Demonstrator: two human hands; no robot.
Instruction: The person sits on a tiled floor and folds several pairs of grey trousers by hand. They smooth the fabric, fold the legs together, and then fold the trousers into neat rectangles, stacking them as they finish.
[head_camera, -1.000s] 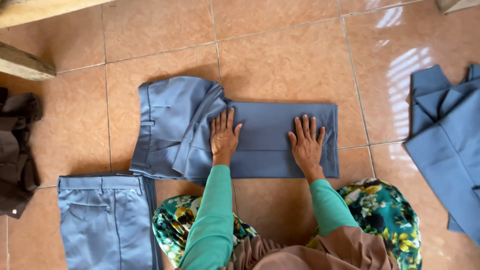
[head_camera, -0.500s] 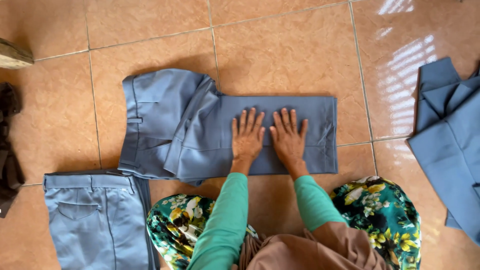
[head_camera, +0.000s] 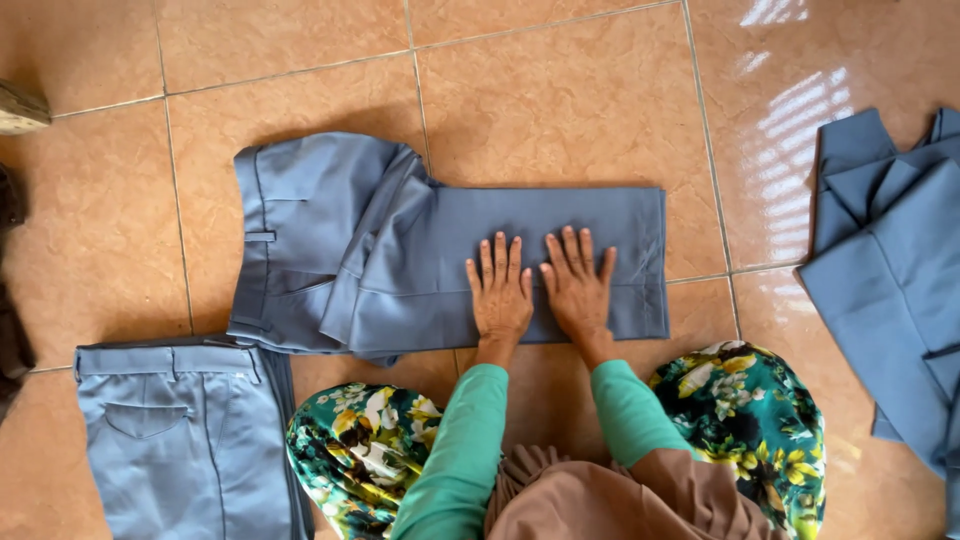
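Your hands have come together. A second ago they were spread apart on the folded leg section; now your left hand (head_camera: 500, 295) and right hand (head_camera: 578, 288) lie side by side, thumbs nearly touching, near the middle of the blue-grey trousers (head_camera: 440, 255). Neither grip is closed: both palms flat, fingers extended, pressing the cloth, grasping nothing.

The trousers lie on the tiled floor (head_camera: 560, 110) straight ahead of your knees, legs folded to the right, waistband to the left. Reads as smoothing the fold inward, and the leg panel looks flat.

A second folded pair (head_camera: 180, 430) sits at lower left, and more blue garments (head_camera: 890, 270) are on the right.
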